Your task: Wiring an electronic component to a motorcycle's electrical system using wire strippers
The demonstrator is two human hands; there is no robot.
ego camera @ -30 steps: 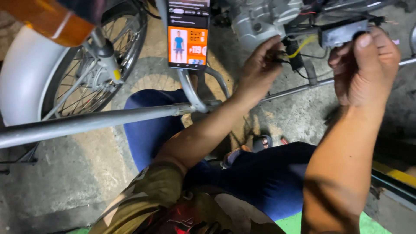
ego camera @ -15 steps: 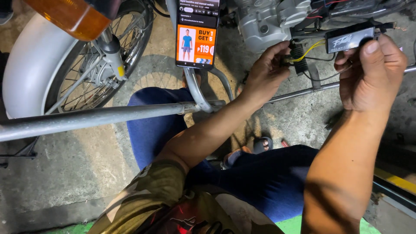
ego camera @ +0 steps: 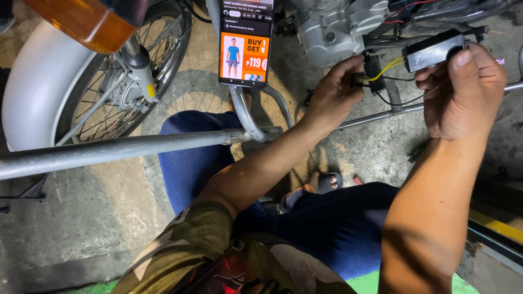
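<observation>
Right hand (ego camera: 463, 92) grips a small black box (ego camera: 434, 50) just right of the engine (ego camera: 338, 27), left hand (ego camera: 332, 92) pinches its thin wires (ego camera: 384, 69) at the plug; box looks light and rigid, wires limp and fragile, so hold by box and plug.

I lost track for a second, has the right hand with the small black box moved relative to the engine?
No, not clearly. The right hand holds the black box just below the engine, as before; the camera shifted.
</observation>
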